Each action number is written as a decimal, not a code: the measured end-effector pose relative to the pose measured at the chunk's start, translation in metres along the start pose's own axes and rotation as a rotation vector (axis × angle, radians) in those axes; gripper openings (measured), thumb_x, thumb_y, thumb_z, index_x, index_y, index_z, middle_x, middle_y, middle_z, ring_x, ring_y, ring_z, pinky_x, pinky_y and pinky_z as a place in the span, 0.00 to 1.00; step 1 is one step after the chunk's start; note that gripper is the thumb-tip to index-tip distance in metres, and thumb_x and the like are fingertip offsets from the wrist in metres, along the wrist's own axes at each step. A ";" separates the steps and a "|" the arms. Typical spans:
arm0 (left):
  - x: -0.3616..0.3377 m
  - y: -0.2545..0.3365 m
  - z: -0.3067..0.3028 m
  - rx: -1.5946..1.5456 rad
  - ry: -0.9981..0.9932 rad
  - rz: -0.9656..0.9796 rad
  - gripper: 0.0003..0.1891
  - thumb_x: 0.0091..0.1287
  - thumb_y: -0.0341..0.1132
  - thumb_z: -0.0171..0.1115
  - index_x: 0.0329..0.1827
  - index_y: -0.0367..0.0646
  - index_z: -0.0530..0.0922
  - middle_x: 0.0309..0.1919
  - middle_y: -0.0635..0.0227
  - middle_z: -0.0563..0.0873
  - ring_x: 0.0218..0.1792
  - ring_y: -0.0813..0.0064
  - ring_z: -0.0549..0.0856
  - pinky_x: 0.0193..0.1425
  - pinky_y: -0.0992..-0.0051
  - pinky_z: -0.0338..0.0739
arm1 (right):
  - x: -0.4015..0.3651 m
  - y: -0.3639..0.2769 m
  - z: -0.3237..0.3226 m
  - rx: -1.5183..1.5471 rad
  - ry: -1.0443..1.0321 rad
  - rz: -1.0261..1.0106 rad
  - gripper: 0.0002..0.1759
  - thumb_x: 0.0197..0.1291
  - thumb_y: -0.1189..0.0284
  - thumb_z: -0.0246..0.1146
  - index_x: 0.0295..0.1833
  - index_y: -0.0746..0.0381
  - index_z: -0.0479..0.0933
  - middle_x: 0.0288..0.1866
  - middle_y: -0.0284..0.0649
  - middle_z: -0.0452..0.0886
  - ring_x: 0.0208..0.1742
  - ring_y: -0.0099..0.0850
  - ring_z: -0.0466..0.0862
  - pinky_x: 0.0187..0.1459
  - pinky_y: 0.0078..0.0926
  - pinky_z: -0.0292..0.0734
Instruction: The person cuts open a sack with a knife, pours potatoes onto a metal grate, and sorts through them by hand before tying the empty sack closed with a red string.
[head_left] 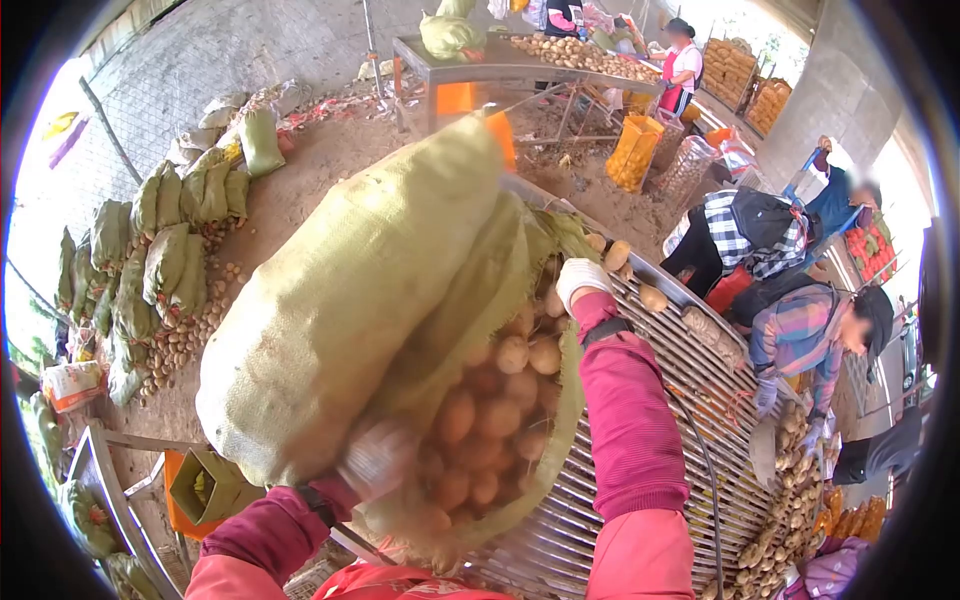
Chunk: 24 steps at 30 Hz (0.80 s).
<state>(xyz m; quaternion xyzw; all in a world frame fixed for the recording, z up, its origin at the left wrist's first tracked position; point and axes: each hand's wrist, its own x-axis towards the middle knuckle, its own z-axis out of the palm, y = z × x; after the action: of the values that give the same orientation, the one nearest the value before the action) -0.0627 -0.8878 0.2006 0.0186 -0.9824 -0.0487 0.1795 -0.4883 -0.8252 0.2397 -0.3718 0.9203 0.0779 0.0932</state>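
Note:
A large green woven sack (340, 290) lies tilted across the near end of a slatted metal table, its mouth open toward me. Round brown potatoes (490, 430) fill the opening. My right hand (583, 280), in a white glove, is closed on the sack's far rim, beside a few loose potatoes. My left hand (378, 458), also gloved, is at the sack's near lower side and smeared by motion; its fingers cannot be made out.
Metal slats (600, 470) run right toward a heap of potatoes (775, 540), where a co-worker (800, 340) in a plaid shirt bends over. Filled green sacks (170, 260) stand at left. An open carton (208, 488) is at lower left. Another table (480, 70) stands behind.

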 end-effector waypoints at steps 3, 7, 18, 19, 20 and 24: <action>-0.009 -0.003 0.009 -0.118 -0.048 -0.096 0.06 0.46 0.35 0.60 0.28 0.50 0.80 0.35 0.72 0.83 0.47 0.68 0.82 0.58 0.56 0.74 | 0.004 -0.004 0.008 0.046 0.062 0.088 0.11 0.55 0.70 0.62 0.39 0.63 0.86 0.41 0.54 0.85 0.46 0.51 0.86 0.45 0.45 0.82; -0.006 -0.003 0.007 -0.001 -0.027 -0.031 0.07 0.46 0.35 0.61 0.29 0.50 0.81 0.34 0.72 0.83 0.45 0.68 0.82 0.57 0.57 0.74 | 0.020 -0.006 0.013 0.062 0.050 0.149 0.11 0.55 0.69 0.62 0.40 0.61 0.87 0.42 0.54 0.85 0.46 0.49 0.86 0.45 0.45 0.82; -0.014 -0.007 0.014 -0.088 -0.081 -0.055 0.08 0.45 0.33 0.60 0.30 0.51 0.79 0.37 0.73 0.83 0.48 0.69 0.82 0.56 0.60 0.76 | 0.140 0.009 0.102 0.594 0.272 0.061 0.12 0.59 0.61 0.61 0.34 0.57 0.83 0.30 0.43 0.83 0.29 0.36 0.83 0.32 0.35 0.77; -0.007 -0.005 0.006 -0.075 -0.033 -0.029 0.08 0.45 0.33 0.61 0.30 0.51 0.78 0.37 0.72 0.83 0.49 0.69 0.82 0.55 0.60 0.76 | 0.151 0.008 0.115 0.646 0.280 0.096 0.10 0.58 0.62 0.62 0.34 0.56 0.83 0.29 0.40 0.82 0.30 0.34 0.81 0.32 0.34 0.76; -0.002 -0.004 0.002 -0.061 0.017 -0.003 0.08 0.45 0.33 0.61 0.30 0.51 0.78 0.38 0.72 0.83 0.50 0.69 0.82 0.55 0.60 0.76 | 0.162 0.007 0.128 0.698 0.291 0.131 0.08 0.57 0.63 0.62 0.34 0.54 0.82 0.29 0.36 0.80 0.31 0.32 0.80 0.33 0.33 0.75; -0.004 -0.003 -0.001 -0.036 -0.027 -0.014 0.08 0.45 0.32 0.61 0.31 0.51 0.79 0.39 0.72 0.84 0.51 0.69 0.82 0.55 0.59 0.76 | 0.113 -0.028 0.074 1.043 0.094 0.153 0.08 0.63 0.68 0.59 0.32 0.58 0.74 0.25 0.36 0.74 0.26 0.31 0.75 0.26 0.34 0.73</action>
<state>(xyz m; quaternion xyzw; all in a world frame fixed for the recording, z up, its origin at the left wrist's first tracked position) -0.0583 -0.8905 0.2001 0.0217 -0.9835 -0.0681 0.1664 -0.5401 -0.9056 0.1402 -0.2110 0.8646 -0.4004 0.2184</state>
